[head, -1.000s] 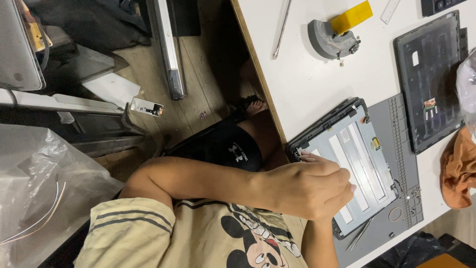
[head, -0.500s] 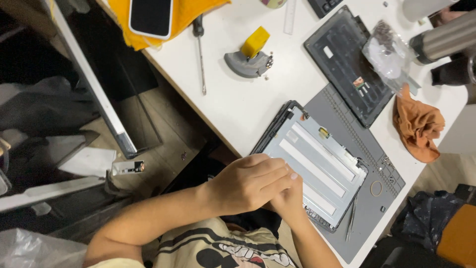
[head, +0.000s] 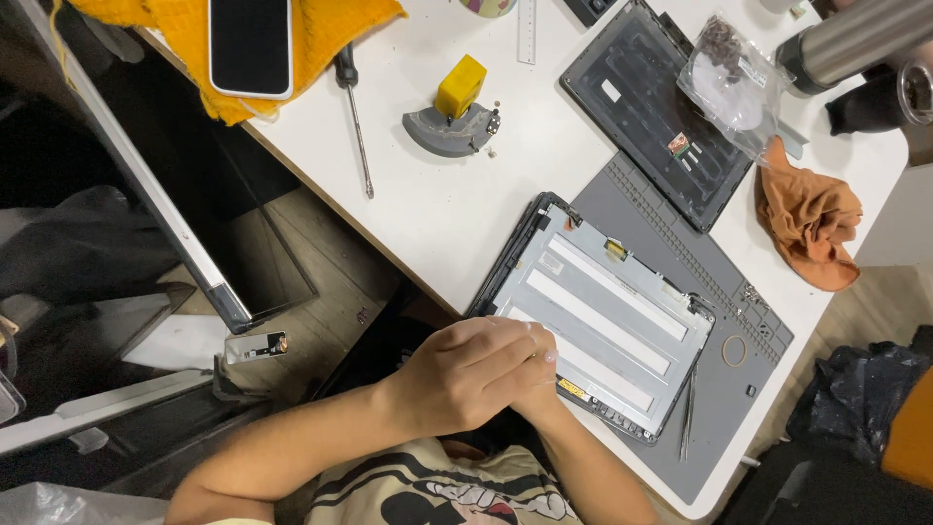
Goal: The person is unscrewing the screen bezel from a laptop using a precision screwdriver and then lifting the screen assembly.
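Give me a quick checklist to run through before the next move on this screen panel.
1. Panel lies flat on the grey mat: ok.
2. Both hands on the panel's near corner: left hand lies over the right hand: ok.
3. What the fingers hold: hidden under the left hand: cannot tell.
4. Tweezers within reach: on the mat beside the panel: ok.
5. Screwdriver to hand: on the table, far side, apart from the panel: ok.
6. Loose small parts kept together: a few bits lie bare by the grey and yellow tool: not ok.
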